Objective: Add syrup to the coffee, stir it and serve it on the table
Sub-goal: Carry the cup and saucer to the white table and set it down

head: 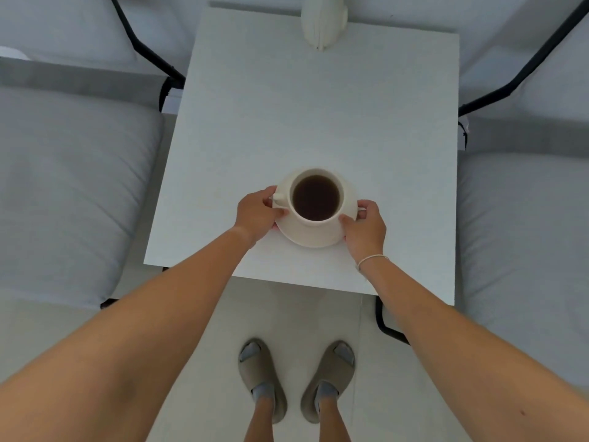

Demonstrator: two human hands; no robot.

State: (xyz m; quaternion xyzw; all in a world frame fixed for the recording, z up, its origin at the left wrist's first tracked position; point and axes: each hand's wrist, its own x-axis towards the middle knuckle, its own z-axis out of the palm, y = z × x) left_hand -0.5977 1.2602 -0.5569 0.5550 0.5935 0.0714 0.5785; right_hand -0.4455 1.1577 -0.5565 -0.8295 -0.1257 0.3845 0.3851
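Note:
A cream cup (341, 199) full of dark coffee (316, 197) stands on a cream saucer (314, 236), its handle pointing left. The saucer sits on the near part of a white table (318, 116). My left hand (258, 212) grips the saucer's left rim, fingers beside the cup handle. My right hand (365, 227) grips the saucer's right rim, thumb on top. No syrup or spoon is in view.
A white ceramic object (323, 22) stands at the table's far edge. Grey cushioned seats with black frames flank the table at left (70, 186) and right (526, 218). My feet in slippers (296, 378) stand on the pale floor before the table's near edge.

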